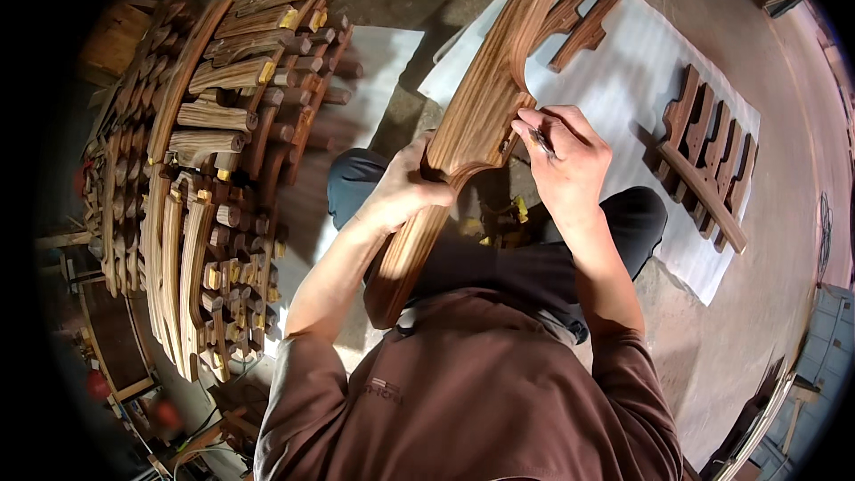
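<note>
Timber piece (pixel 474 116), brown-striped, long, scoop-edged, slants away rightward between the left hand (pixel 408 185), clasping it near mid-length, and the right hand (pixel 570 160), which is nearer its notched edge and pinches a slim metallic-looking tool (pixel 541 142) there.

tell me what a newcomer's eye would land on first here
Probably the large striped wooden piece in the middle, gripped by the left hand while the right hand holds a small slim tool near its notched edge. Next, the big pile of shaped wooden parts on the left. Then the row of curved wooden pieces on the white sheet at right.
</note>
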`<state>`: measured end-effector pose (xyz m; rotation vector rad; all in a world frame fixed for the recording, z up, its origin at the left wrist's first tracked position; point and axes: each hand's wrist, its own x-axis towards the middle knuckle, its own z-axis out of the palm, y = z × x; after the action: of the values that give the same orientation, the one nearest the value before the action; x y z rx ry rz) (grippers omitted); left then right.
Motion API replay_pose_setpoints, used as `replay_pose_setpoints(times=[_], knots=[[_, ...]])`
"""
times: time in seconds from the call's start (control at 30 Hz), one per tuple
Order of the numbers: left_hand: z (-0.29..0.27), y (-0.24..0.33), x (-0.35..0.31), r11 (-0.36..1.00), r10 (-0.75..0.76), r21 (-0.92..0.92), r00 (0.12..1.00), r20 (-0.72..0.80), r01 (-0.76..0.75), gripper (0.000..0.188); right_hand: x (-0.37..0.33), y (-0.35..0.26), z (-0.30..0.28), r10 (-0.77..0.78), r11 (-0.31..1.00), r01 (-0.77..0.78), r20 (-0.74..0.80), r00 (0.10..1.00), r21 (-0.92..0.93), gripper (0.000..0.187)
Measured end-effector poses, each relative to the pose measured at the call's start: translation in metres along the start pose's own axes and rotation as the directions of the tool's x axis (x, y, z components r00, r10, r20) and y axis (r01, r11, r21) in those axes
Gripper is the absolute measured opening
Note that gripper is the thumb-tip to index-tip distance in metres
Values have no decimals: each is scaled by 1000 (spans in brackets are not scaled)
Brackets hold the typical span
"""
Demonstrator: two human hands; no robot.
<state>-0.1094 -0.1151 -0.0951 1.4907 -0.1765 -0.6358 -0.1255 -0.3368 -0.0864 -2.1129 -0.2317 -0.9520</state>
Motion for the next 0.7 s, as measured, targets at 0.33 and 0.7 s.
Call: replay_pose_setpoints(times=[0.33, 0.7], knots=[[-9, -20, -5, 990, -27, 135, 1000, -10, 28, 68, -21, 12, 14, 235, 960, -252, 133, 963, 124, 8], [-68, -40, 16, 934, -259, -260, 966, -18, 245, 74, -43, -7, -40, 174, 866, -457, 735, 656, 203, 6]])
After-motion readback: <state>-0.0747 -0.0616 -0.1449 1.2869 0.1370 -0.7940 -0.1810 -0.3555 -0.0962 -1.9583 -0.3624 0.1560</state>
